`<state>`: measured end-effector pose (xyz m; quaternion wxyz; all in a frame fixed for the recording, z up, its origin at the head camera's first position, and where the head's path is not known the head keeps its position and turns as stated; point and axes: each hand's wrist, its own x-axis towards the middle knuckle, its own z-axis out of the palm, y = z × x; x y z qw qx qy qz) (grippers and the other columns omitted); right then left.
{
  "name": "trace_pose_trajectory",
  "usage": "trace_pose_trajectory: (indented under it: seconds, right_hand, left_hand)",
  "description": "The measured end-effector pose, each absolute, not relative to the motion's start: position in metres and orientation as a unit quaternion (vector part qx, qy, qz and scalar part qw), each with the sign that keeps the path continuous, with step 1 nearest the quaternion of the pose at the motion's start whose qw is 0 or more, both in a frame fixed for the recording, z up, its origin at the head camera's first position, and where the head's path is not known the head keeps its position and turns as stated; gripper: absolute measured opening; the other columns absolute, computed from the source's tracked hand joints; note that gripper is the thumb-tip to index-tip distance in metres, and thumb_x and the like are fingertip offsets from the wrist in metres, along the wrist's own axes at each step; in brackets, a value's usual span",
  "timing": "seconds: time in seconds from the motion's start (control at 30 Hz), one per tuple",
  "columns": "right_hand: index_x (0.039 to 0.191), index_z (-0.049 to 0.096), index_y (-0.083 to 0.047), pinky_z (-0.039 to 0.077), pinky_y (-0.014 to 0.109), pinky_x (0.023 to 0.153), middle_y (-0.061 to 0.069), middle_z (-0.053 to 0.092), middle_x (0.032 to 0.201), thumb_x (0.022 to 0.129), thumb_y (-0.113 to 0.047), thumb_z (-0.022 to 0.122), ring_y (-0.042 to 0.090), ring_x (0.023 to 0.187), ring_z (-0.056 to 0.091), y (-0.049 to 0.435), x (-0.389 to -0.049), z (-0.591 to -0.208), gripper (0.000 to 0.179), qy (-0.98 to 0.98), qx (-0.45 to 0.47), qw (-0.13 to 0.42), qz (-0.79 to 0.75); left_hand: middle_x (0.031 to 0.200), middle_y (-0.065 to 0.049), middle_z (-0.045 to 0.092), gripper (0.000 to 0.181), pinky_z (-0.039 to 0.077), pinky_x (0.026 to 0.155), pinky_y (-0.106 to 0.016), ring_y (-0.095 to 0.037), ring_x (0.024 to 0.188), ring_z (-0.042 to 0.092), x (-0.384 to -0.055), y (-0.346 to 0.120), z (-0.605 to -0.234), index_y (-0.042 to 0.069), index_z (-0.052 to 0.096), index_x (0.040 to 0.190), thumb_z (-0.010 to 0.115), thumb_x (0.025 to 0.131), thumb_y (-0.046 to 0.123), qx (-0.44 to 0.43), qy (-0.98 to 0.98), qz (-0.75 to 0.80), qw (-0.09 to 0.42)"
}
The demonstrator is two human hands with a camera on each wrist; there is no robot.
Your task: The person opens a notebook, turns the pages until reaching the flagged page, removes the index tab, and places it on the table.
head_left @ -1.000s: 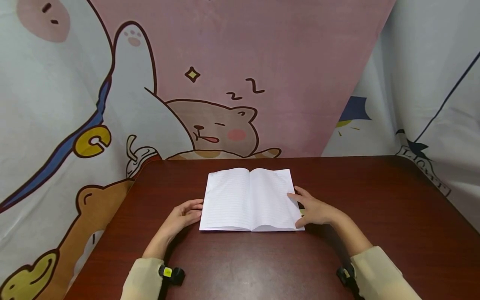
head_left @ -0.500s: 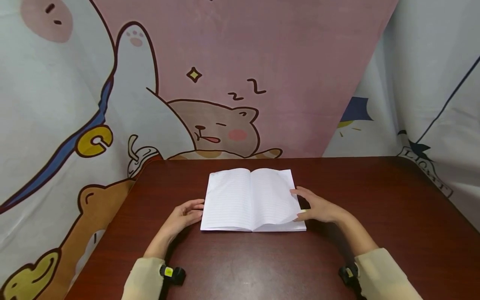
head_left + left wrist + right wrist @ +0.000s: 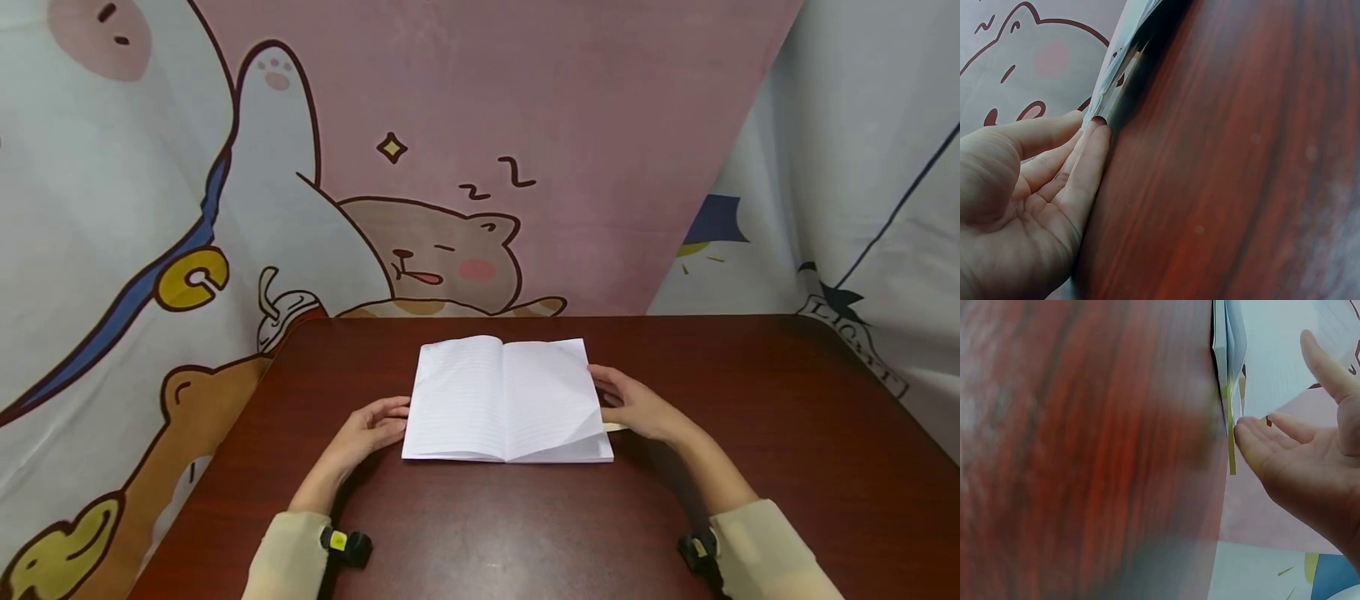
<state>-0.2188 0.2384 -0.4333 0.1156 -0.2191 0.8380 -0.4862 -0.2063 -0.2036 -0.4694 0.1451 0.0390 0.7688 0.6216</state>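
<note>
An open notebook (image 3: 465, 400) with lined white pages lies on the brown table. At its left edge, my left hand (image 3: 371, 429) pinches the page edges between thumb and fingertips, also seen in the left wrist view, where the hand (image 3: 1035, 181) meets the page stack (image 3: 1104, 87). On the other side, my right hand (image 3: 641, 408) has its fingertips at the right page's edge. The right wrist view shows that hand (image 3: 1310, 450) with fingers extended and thumb apart. The right page's near corner (image 3: 588, 429) curls up. A thin yellow strip (image 3: 1231, 450) sticks out from the notebook's right side.
The dark wooden table (image 3: 495, 533) extends around the notebook. Behind it hangs a pink and white cartoon cloth (image 3: 600, 167), with more white cloth (image 3: 862, 167) at the right. A black wrist camera (image 3: 352, 550) sits at the left cuff.
My right hand has drawn back from on top of the right page to its outer edge, the thumb leaving the near corner. That corner has lifted and curled. The left hand stays put.
</note>
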Motion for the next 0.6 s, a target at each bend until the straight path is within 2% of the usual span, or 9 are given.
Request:
trace_pose_trajectory:
  seconds: [0.07, 0.2, 0.27, 0.37, 0.47, 0.6]
  right_hand:
    - [0.146, 0.028, 0.018, 0.040, 0.059, 0.109, 0.039, 0.036, 0.149, 0.094, -0.008, 0.066, 0.056, 0.136, 0.039, 0.238, -0.219, -0.433, 0.069, 0.836, -0.217, 0.107, -0.492]
    - [0.143, 0.031, 0.021, 0.053, 0.039, 0.101, 0.041, 0.041, 0.144, 0.097, -0.004, 0.059, 0.054, 0.129, 0.049, 0.237, -0.219, -0.432, 0.059, 0.831, -0.204, 0.097, -0.508]
    - [0.143, 0.033, 0.021, 0.056, 0.032, 0.096, 0.041, 0.044, 0.141, 0.099, -0.003, 0.056, 0.047, 0.123, 0.057, 0.236, -0.220, -0.432, 0.055, 0.826, -0.192, 0.099, -0.522]
    - [0.142, 0.033, 0.021, 0.059, 0.030, 0.090, 0.043, 0.047, 0.136, 0.103, -0.002, 0.045, 0.026, 0.110, 0.067, 0.235, -0.220, -0.430, 0.046, 0.803, -0.165, 0.121, -0.559]
    - [0.143, 0.034, 0.019, 0.060, 0.029, 0.086, 0.040, 0.051, 0.132, 0.108, -0.009, 0.036, 0.007, 0.098, 0.067, 0.232, -0.218, -0.426, 0.045, 0.779, -0.126, 0.143, -0.597]
    - [0.144, 0.036, 0.015, 0.061, 0.028, 0.081, 0.032, 0.058, 0.126, 0.109, -0.023, 0.037, 0.007, 0.093, 0.068, 0.228, -0.215, -0.421, 0.052, 0.769, -0.088, 0.143, -0.617]
  left_hand:
    - [0.136, -0.024, 0.055, 0.049, 0.056, 0.090, -0.020, -0.010, 0.108, 0.063, -0.206, -0.203, -0.468, 0.000, 0.048, 0.144, 0.061, 0.097, 0.006, 0.039, 0.770, 0.621, 0.145]
    - [0.135, -0.023, 0.056, 0.049, 0.056, 0.088, -0.019, -0.007, 0.105, 0.064, -0.207, -0.202, -0.468, -0.001, 0.048, 0.143, 0.062, 0.097, 0.006, 0.040, 0.769, 0.621, 0.143]
    - [0.135, -0.023, 0.056, 0.050, 0.056, 0.088, -0.019, -0.006, 0.105, 0.063, -0.207, -0.202, -0.469, -0.002, 0.047, 0.143, 0.062, 0.097, 0.007, 0.044, 0.769, 0.621, 0.143]
    - [0.135, -0.023, 0.056, 0.049, 0.056, 0.089, -0.020, -0.009, 0.106, 0.063, -0.207, -0.203, -0.469, -0.002, 0.048, 0.143, 0.062, 0.097, 0.007, 0.043, 0.770, 0.621, 0.142]
    - [0.136, -0.024, 0.056, 0.048, 0.056, 0.089, -0.020, -0.010, 0.107, 0.063, -0.208, -0.203, -0.470, -0.001, 0.048, 0.143, 0.061, 0.097, 0.006, 0.040, 0.770, 0.620, 0.144]
    - [0.136, -0.025, 0.055, 0.049, 0.056, 0.088, -0.019, -0.008, 0.105, 0.063, -0.208, -0.204, -0.470, -0.002, 0.048, 0.143, 0.062, 0.097, 0.007, 0.044, 0.771, 0.619, 0.143]
